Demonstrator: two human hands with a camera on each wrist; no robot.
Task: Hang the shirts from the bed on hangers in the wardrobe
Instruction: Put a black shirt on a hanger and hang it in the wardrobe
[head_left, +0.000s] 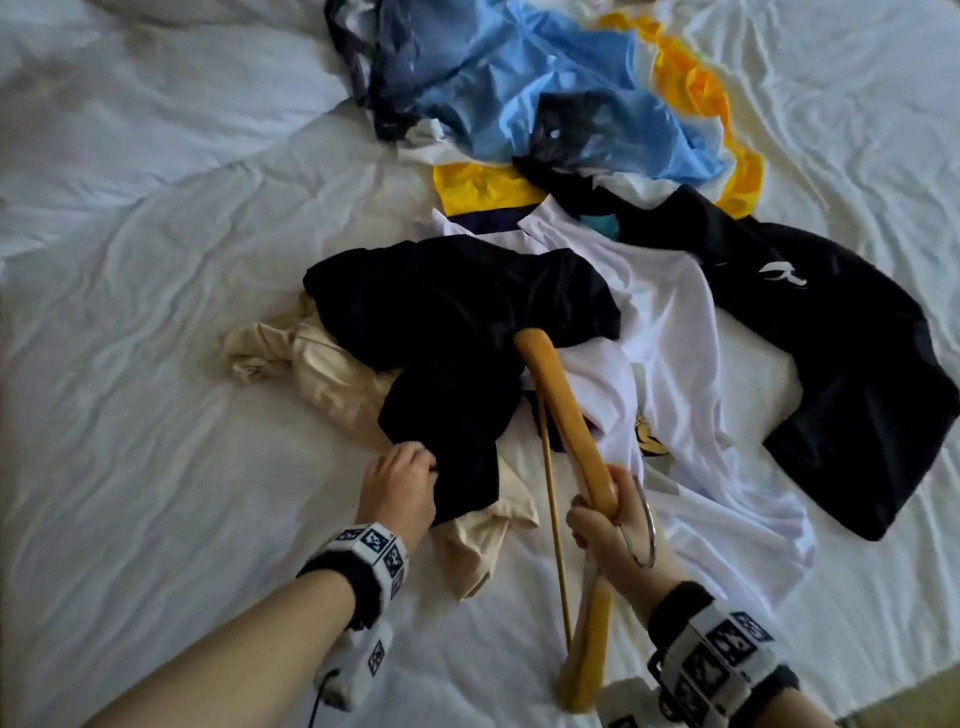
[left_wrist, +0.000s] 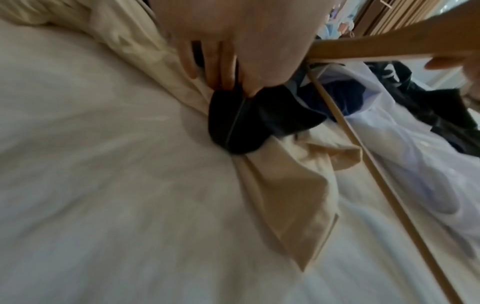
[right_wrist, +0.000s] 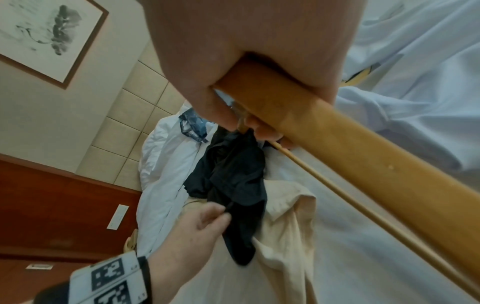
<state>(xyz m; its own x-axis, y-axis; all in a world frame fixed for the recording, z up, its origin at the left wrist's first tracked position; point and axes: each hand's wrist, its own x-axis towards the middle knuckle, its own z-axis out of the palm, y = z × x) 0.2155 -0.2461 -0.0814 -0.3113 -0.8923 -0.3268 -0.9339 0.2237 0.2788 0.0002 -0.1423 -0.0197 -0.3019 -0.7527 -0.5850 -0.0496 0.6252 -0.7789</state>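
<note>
bed (head_left: 130, 364): white, creased sheet under both hands
dark shirt (head_left: 457, 332): crumpled navy, just ahead of the left hand, lying on a beige shirt (head_left: 332, 379)
hanger (head_left: 566, 415): wooden, metal hook, angled up from the right hand
left hand (head_left: 402, 486): palm down, pinching the dark shirt's hem
right hand (head_left: 608, 525): fist wrapped round the hanger's middle

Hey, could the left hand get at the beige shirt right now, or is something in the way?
Probably not cleanly. The left hand is already pinching the dark navy shirt, which lies on top of much of the beige shirt. Only the beige edges beside and below it lie bare.
</note>
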